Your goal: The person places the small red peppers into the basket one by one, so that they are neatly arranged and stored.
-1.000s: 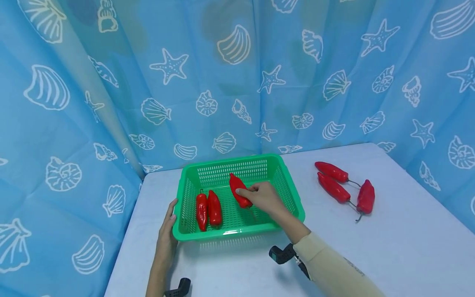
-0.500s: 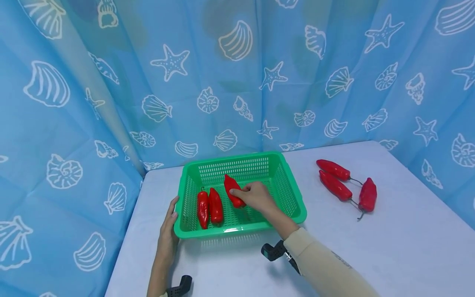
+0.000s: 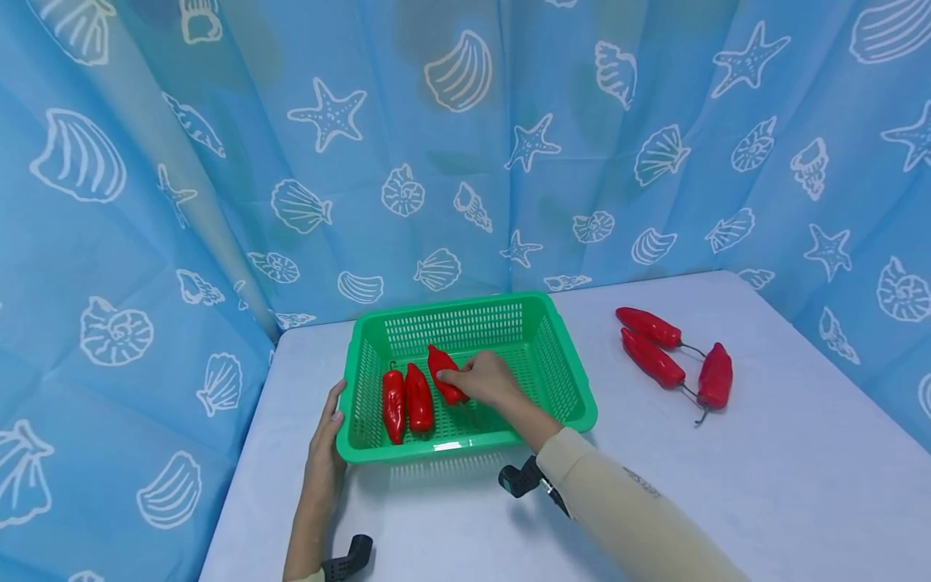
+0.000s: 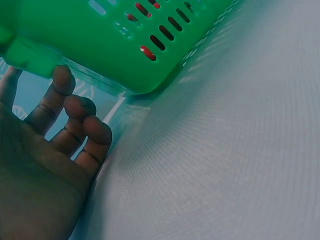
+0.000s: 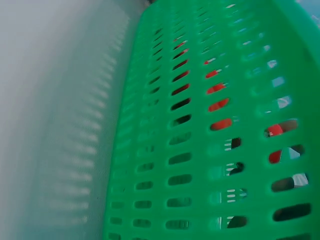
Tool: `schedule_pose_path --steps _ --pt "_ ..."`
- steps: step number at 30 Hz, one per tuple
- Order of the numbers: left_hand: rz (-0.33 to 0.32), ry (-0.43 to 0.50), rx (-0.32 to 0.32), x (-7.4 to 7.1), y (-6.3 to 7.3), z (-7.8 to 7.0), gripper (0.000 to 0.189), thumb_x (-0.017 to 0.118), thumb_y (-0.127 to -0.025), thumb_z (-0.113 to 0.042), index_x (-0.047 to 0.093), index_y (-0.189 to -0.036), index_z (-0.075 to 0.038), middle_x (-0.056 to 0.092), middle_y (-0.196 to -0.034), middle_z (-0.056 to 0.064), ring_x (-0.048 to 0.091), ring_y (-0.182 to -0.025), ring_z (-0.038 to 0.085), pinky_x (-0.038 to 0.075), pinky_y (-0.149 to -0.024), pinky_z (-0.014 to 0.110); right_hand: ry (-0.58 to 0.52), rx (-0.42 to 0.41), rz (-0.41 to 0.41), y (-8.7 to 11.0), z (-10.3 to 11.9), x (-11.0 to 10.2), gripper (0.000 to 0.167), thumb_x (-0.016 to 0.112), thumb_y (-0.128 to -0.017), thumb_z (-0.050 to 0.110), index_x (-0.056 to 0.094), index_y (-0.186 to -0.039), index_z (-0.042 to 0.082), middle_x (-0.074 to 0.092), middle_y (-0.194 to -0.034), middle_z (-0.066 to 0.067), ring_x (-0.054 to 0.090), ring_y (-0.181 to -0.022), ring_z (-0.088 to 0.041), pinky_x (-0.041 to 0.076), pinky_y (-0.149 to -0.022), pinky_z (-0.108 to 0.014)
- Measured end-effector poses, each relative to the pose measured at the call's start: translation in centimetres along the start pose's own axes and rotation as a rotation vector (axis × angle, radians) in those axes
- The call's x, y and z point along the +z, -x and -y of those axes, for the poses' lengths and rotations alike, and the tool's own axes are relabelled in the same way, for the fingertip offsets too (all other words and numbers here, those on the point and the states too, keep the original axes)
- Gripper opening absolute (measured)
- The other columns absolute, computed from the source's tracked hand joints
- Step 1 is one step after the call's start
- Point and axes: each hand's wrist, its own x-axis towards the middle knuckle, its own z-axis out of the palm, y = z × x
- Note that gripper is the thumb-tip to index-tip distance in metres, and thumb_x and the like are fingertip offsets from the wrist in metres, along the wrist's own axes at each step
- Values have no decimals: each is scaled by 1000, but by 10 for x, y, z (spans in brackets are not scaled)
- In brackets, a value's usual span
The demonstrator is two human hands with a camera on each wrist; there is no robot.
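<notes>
Looks like the placing step: right hand [image 3: 490,378] pinches a pepper [image 3: 446,373] inside the basket [image 3: 407,451], just beside two others [image 3: 419,398]. Next move probably calls for setting it down gently and loosening the pinch. Left hand [image 3: 325,449] rests loosely against the basket's left side. Left wrist cam shows its bent fingertips [image 4: 80,107] under the rim, which head view doesn't; right wrist just gets slotted wall.

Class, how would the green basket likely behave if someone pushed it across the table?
The green basket is probably light for its size, since slots perforate its walls. It seems unlikely to tip, being wide and low. It could jolt its contents: the two red peppers lying inside look glossy and rounded, so may slide.
</notes>
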Motion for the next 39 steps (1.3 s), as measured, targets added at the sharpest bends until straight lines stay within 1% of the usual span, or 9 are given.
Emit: schedule_pose_path --steps 4,8,12,15,19,24,28,32,39 --pt "1 3 -2 0 0 0 57 38 -102 -57 28 -156 -43 19 -164 -12 10 -152 20 11 -116 64 31 16 16 -3 0 3 45 74 -88 42 63 -61 9 65 -63 -11 42 -48 -13 27 -46 -26" --pt "2 3 5 0 0 0 57 38 -101 -58 28 -156 -43 19 -164 -11 11 -152 21 12 -115 64 33 20 19 -5 2 4 48 74 -88 41 57 -57 10 59 -56 -9 38 -47 -13 25 -45 -26" --pt "5 4 3 0 0 1 58 38 -101 -57 28 -156 -42 19 -164 -11 12 -152 21 12 -115 65 40 27 26 -6 3 6 47 74 -89 40 56 -58 10 58 -56 -8 39 -47 -14 26 -46 -26" --pt "5 6 5 -1 0 2 58 38 -101 -57 28 -156 -42 20 -164 -11 12 -152 21 13 -115 64 65 36 40 -7 2 8 47 74 -88 40 55 -57 11 57 -55 -7 40 -47 -14 26 -45 -26" --pt "9 4 12 -1 1 2 57 38 -102 -57 28 -156 -42 19 -164 -11 12 -152 21 13 -115 65 100 38 54 -9 2 11 50 74 -89 40 52 -54 12 50 -50 -2 39 -45 -13 26 -44 -25" --pt "5 -2 11 0 1 -1 57 37 -102 -57 28 -156 -43 19 -164 -11 12 -152 22 13 -115 65 114 35 70 -8 3 11 46 73 -89 39 57 -58 10 52 -52 -3 42 -48 -15 28 -46 -26" --pt "-2 -6 2 0 1 -2 57 37 -101 -57 28 -156 -43 19 -164 -12 12 -152 22 13 -114 66 132 27 88 -7 2 12 44 72 -90 39 58 -61 9 51 -52 -3 41 -48 -15 27 -46 -26" --pt "-2 -1 -6 0 2 -2 57 37 -101 -57 28 -156 -44 19 -164 -12 12 -152 23 13 -114 67 156 20 104 -7 2 13 44 71 -91 39 57 -61 9 47 -52 -2 40 -48 -14 26 -46 -27" --pt "6 4 -9 1 1 -2 56 37 -101 -58 28 -155 -46 19 -163 -14 14 -151 21 15 -114 65 250 -6 151 -5 2 16 45 68 -95 36 51 -61 12 42 -52 -1 38 -49 -14 26 -46 -26"
